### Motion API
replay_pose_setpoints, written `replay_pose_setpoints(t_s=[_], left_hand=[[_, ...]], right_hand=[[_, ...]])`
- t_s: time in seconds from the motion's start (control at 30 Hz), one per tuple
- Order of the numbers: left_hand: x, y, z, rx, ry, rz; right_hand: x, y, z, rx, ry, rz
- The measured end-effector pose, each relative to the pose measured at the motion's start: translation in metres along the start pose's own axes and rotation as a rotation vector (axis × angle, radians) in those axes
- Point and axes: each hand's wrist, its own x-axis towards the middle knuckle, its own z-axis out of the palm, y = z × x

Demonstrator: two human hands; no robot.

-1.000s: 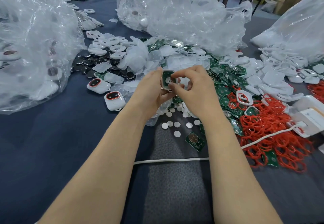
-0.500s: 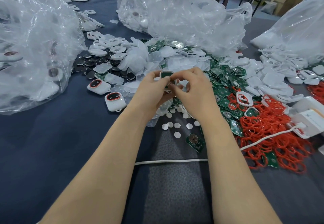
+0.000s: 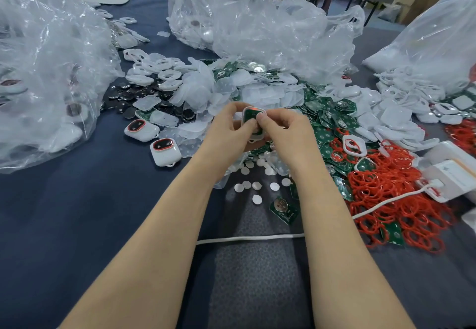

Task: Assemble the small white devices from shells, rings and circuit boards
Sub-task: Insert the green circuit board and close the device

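Hands have drawn closer since a second ago: left hand point(image 3: 226, 133) and right hand point(image 3: 288, 135) both grasp the small white plastic shell point(image 3: 258, 136), held above the dark blue surface point(image 3: 103, 200); fingers point(image 3: 261, 118) press its green circuit board point(image 3: 249, 117), likely seating it.

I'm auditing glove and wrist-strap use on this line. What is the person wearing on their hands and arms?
Nothing visible. The left hand and right hand are bare: no gloves, rings, watch or wrist strap. The left forearm and right forearm are uncovered to the frame's lower edge; no sleeve is in view.
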Motion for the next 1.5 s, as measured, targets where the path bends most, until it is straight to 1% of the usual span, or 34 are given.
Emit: replay_pose_setpoints(t_s=[0.13,0.27,0.33,0.4,0.5,0.63,0.7,0.77,0.87,0.93,1.0,1.07,1.13,1.2,1.23,1.27,1.33,1.43,1.5], left_hand=[[-0.001,0.000,0.000,0.010,-0.009,0.013],[-0.002,0.000,0.002,-0.003,0.035,0.024],[-0.001,0.001,0.006,-0.067,0.070,0.002],[0.002,0.003,0.013,-0.154,0.076,-0.018],[0.009,0.009,0.034,-0.235,0.028,-0.043],[0.022,0.018,0.072,-0.306,-0.015,-0.123],[0.026,0.021,0.091,-0.363,-0.052,-0.171],[0.029,0.021,0.107,-0.410,-0.084,-0.217],[0.032,0.018,0.123,-0.432,-0.081,-0.266],[0.034,0.016,0.129,-0.431,-0.077,-0.285],[0.035,0.013,0.131,-0.428,-0.082,-0.296],[0.035,0.011,0.131,-0.426,-0.086,-0.304],[0.036,0.010,0.129,-0.423,-0.082,-0.311],[0.038,0.010,0.124,-0.418,-0.069,-0.316],[0.038,0.011,0.120,-0.417,-0.060,-0.316],[0.039,0.012,0.116,-0.414,-0.047,-0.312],[0.038,0.014,0.107,-0.408,-0.012,-0.291],[0.034,0.020,0.089,-0.384,0.062,-0.238],[0.030,0.022,0.073,-0.345,0.095,-0.200]], right_hand=[[0.000,0.000,0.000,0.001,-0.003,0.011],[0.000,-0.001,0.000,0.037,-0.007,0.002],[0.000,0.000,-0.006,0.066,0.045,0.011],[0.003,0.003,-0.017,0.051,0.151,0.026],[0.013,0.012,-0.043,-0.140,0.317,0.053],[0.031,0.028,-0.085,-0.499,0.389,0.150],[0.040,0.037,-0.103,-0.616,0.357,0.250],[0.046,0.045,-0.114,-0.684,0.280,0.352],[0.051,0.057,-0.121,-0.804,0.198,0.474],[0.054,0.061,-0.123,-0.825,0.219,0.533],[0.057,0.064,-0.125,-0.788,0.277,0.552],[0.058,0.066,-0.125,-0.729,0.349,0.527],[0.057,0.065,-0.126,-0.664,0.430,0.442],[0.054,0.059,-0.125,-0.550,0.479,0.265],[0.052,0.053,-0.124,-0.455,0.477,0.162],[0.050,0.046,-0.121,-0.350,0.457,0.077],[0.045,0.031,-0.111,-0.208,0.379,-0.021],[0.038,0.015,-0.088,-0.167,0.248,-0.064],[0.033,0.009,-0.072,-0.155,0.197,-0.091]])
